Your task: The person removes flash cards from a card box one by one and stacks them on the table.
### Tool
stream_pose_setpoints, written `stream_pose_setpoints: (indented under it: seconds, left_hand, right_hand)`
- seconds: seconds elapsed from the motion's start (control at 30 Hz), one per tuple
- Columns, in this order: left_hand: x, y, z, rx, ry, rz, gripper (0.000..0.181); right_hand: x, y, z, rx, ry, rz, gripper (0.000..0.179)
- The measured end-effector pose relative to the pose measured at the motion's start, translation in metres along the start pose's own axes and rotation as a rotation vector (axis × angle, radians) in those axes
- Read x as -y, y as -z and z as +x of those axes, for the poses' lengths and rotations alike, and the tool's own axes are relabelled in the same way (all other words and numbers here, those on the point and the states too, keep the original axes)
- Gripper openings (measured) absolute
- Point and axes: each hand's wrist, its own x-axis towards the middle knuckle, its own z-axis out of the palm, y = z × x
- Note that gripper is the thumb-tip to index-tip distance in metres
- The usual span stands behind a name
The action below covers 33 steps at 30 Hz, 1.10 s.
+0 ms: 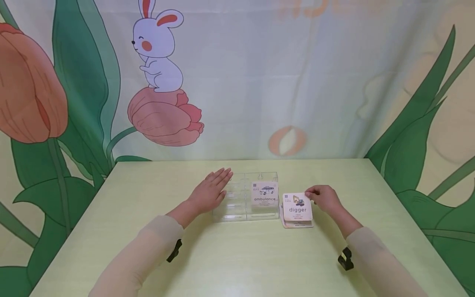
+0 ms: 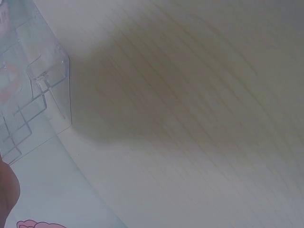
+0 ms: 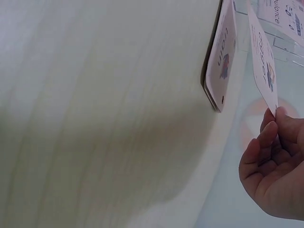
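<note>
A white card printed "digger" [image 1: 297, 209] is pinched at its upper right corner by my right hand [image 1: 325, 198]. In the right wrist view the digger card [image 3: 264, 66] is raised above a small stack of cards [image 3: 222, 59], whose top one reads "train". My left hand [image 1: 208, 192] lies with straight fingers against the left side of a clear plastic rack [image 1: 245, 216]. An "ambulance" card [image 1: 264, 194] stands in the rack's right half. The left wrist view shows the clear rack [image 2: 50, 76] and just a bit of the left hand [image 2: 8, 190].
Everything stands on a pale wood-grain table [image 1: 237, 264]. Behind its far edge hangs a curtain [image 1: 237, 82] printed with a rabbit, tulips and leaves. A black strap [image 1: 346, 259] is at the right wrist, another strap [image 1: 174, 250] at the left.
</note>
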Motion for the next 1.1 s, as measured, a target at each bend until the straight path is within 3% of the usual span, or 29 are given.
stream_pose_setpoints:
  seconds: [0.53, 0.87, 1.1]
  left_hand:
    - [0.001, -0.003, -0.001, 0.003, 0.004, 0.017, 0.062]
    - [0.002, -0.004, 0.000, -0.010, -0.003, 0.020, 0.061]
    - [0.002, -0.004, 0.000, -0.013, -0.001, 0.017, 0.061]
  right_hand:
    - [-0.008, -0.014, 0.010, 0.066, -0.016, 0.001, 0.025]
    - [-0.014, -0.020, 0.017, 0.068, -0.014, -0.106, 0.022]
    - [-0.014, -0.021, 0.017, 0.084, -0.016, -0.115, 0.022]
